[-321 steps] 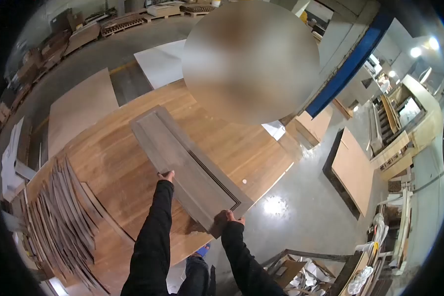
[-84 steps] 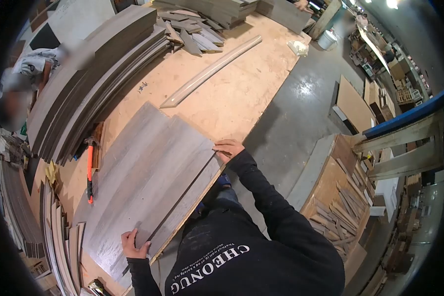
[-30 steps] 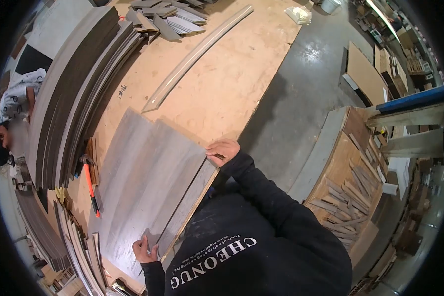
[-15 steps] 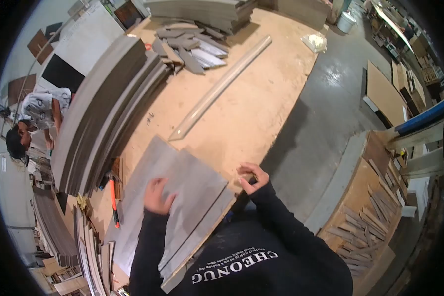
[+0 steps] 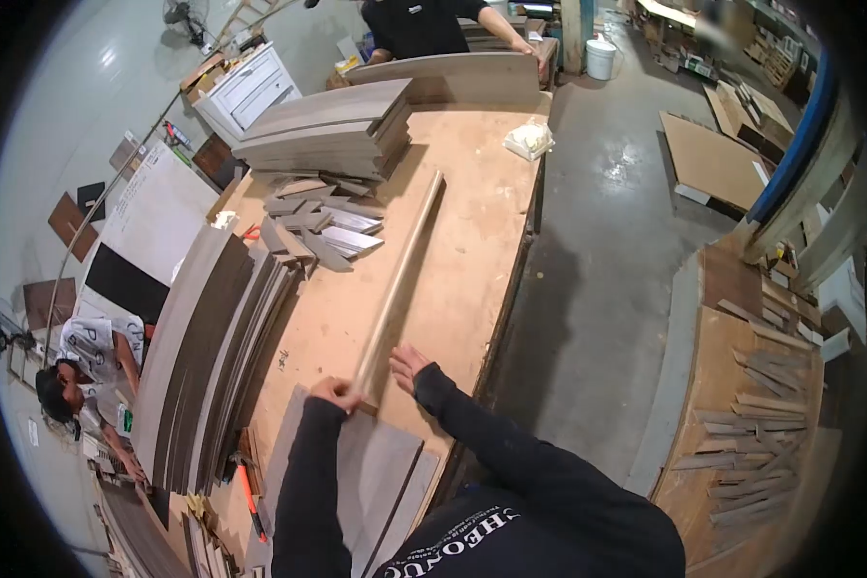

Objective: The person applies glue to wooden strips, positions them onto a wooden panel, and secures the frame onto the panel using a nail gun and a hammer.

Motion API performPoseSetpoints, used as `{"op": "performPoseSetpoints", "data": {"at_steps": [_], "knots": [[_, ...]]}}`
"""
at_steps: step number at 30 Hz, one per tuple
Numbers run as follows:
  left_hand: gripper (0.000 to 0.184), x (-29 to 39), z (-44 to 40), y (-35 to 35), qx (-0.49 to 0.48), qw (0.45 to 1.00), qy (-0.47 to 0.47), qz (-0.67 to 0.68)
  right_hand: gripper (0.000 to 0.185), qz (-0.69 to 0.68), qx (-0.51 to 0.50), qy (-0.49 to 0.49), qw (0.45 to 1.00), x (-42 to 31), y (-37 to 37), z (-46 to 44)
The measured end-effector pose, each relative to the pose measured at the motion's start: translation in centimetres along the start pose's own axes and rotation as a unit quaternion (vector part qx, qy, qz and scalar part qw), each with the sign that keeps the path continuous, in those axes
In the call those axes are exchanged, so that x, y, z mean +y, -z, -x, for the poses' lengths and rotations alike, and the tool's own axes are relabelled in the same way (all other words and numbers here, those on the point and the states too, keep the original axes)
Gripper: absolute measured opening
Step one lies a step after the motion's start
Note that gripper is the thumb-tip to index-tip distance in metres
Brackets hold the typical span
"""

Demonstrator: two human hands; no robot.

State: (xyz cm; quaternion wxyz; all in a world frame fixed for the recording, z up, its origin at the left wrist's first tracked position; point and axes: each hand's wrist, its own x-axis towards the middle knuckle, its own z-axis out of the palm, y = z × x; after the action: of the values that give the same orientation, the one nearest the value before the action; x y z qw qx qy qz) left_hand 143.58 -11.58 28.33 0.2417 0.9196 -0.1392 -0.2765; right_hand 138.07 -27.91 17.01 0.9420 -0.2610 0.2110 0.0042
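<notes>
My left hand [image 5: 335, 393] is closed on the near end of a long, pale wooden strip [image 5: 402, 279], which stretches away along the worktable. Just to the right of that end is my right hand [image 5: 410, 368], its fingers apart and holding nothing. Flat grey-brown boards [image 5: 380, 472] lie below both hands at the near end of the table, partly covered by my left sleeve. A hammer [image 5: 249, 496] with an orange handle rests left of these boards.
Curved grey-brown panels [image 5: 188, 356] stand along the table's left side. Offcuts [image 5: 323, 222] and stacked boards [image 5: 323, 125] lie beyond. A white packet [image 5: 530, 141] sits near the worktable's [image 5: 482, 279] right edge. Two other people [image 5: 419, 29] [image 5: 101, 352] stand around it.
Both hands have moved forward from over the flat boards. My left hand has taken hold of the strip's near end. The view has tilted up, showing another person at the far end.
</notes>
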Motion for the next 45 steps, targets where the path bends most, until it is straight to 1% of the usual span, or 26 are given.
{"op": "performPoseSetpoints", "data": {"at_steps": [2, 3, 5, 6, 8, 10, 11, 12, 14, 16, 17, 18, 19, 20, 22, 23, 26, 27, 30, 32, 33, 34, 35, 38, 42, 45], "knots": [[0.031, -5.5, 1.8, -3.3, -0.106, 0.967, -0.047, 0.227, 0.074, -0.07, -0.109, -0.084, 0.988, 1.8, 0.5, -3.2], [0.03, -5.1, 4.3, -3.9, -0.08, 0.958, -0.03, 0.273, 0.073, -0.104, -0.089, -0.044, 0.99, 2.0, -1.1, -1.7], [0.035, -4.7, 8.7, -3.6, -0.044, 0.943, -0.009, 0.331, 0.069, -0.048, -0.114, -0.022, 0.992, 1.6, -5.0, 1.4], [0.037, -5.5, 9.5, -3.5, -0.009, 0.944, -0.031, 0.329, 0.066, -0.018, -0.128, -0.014, 0.992, 1.7, -6.7, 2.2], [0.039, -7.7, 12.1, -4.4, 0.057, 0.942, -0.053, 0.327, 0.052, 0.079, -0.227, 0.073, 0.968, 2.3, -10.0, 2.9], [0.045, -6.8, 14.9, -3.8, 0.192, 0.954, -0.094, 0.21, 0.061, 0.226, -0.326, 0.208, 0.894, 1.1, -14.7, 5.0], [0.048, -5.1, 17.0, -2.0, 0.292, 0.945, -0.13, 0.062, 0.063, 0.271, -0.357, 0.186, 0.875, 0.2, -17.0, 6.6], [0.05, -3.5, 19.6, 0.0, 0.378, 0.906, -0.164, -0.096, 0.071, 0.374, -0.364, 0.245, 0.817, 0.9, -17.9, 6.1], [0.057, -3.4, 24.4, 2.0, 0.495, 0.839, -0.169, -0.152, 0.069, 0.476, -0.369, 0.437, 0.669, 0.2, -21.2, 8.3], [0.064, -3.9, 28.1, 3.7, 0.564, 0.754, -0.123, -0.313, 0.066, 0.548, -0.429, 0.384, 0.607, 1.6, -22.4, 9.9], [0.065, -4.3, 29.3, 4.1, 0.537, 0.763, -0.065, -0.353, 0.064, 0.581, -0.456, 0.358, 0.571, 2.4, -22.8, 10.4], [0.066, -4.7, 30.3, 4.4, 0.507, 0.768, -0.007, -0.392, 0.06, 0.622, -0.471, 0.382, 0.495, 4.3, -22.3, 10.8], [0.068, -5.4, 30.9, 4.7, 0.473, 0.768, 0.047, -0.429, 0.06, 0.646, -0.484, 0.378, 0.454, 6.5, -21.4, 11.4], [0.066, -7.2, 31.3, 4.2, 0.453, 0.793, 0.054, -0.404, 0.06, 0.669, -0.493, 0.374, 0.413, 8.4, -20.3, 11.9], [0.063, -12.9, 31.8, 1.5, 0.405, 0.841, 0.063, -0.352, 0.062, 0.713, -0.504, 0.328, 0.361, 11.1, -18.8, 12.4], [0.063, -15.7, 31.6, 0.1, 0.408, 0.865, 0.052, -0.288, 0.065, 0.721, -0.525, 0.272, 0.36, 12.3, -18.1, 12.0], [0.062, -21.5, 30.9, -3.1, 0.4, 0.906, 0.035, -0.136, 0.068, 0.752, -0.483, 0.322, 0.313, 16.2, -16.3, 11.8], [0.062, -22.3, 30.5, -3.3, 0.398, 0.909, 0.039, -0.116, 0.071, 0.729, -0.467, 0.368, 0.34, 16.0, -16.4, 12.3], [0.061, -25.2, 29.3, -3.7, 0.384, 0.92, 0.039, -0.071, 0.072, 0.721, -0.344, 0.413, 0.437, 13.5, -16.6, 12.9], [0.06, -26.4, 28.4, -3.8, 0.369, 0.927, 0.035, -0.064, 0.062, 0.678, -0.212, 0.436, 0.552, 12.0, -14.0, 10.5], [0.06, -26.8, 28.1, -3.8, 0.361, 0.929, 0.035, -0.07, 0.059, 0.66, -0.152, 0.461, 0.573, 10.7, -12.6, 9.2], [0.06, -27.1, 27.6, -3.9, 0.352, 0.932, 0.035, -0.075, 0.055, 0.657, -0.097, 0.438, 0.606, 9.9, -10.6, 7.3], [0.06, -27.5, 27.0, -4.0, 0.345, 0.935, 0.037, -0.069, 0.056, 0.652, -0.076, 0.434, 0.618, 9.2, -8.4, 5.9], [0.06, -28.6, 25.7, -4.3, 0.324, 0.945, 0.022, -0.051, 0.056, 0.698, -0.04, 0.306, 0.647, 8.7, -5.7, 4.3], [0.063, -29.4, 25.0, -4.1, 0.322, 0.946, -0.002, -0.047, 0.05, 0.738, -0.053, 0.24, 0.629, 9.4, -5.5, 3.4], [0.062, -29.2, 25.5, -4.1, 0.293, 0.955, 0.029, -0.018, 0.047, 0.743, -0.048, 0.266, 0.612, 9.7, -5.4, 3.1]]}}
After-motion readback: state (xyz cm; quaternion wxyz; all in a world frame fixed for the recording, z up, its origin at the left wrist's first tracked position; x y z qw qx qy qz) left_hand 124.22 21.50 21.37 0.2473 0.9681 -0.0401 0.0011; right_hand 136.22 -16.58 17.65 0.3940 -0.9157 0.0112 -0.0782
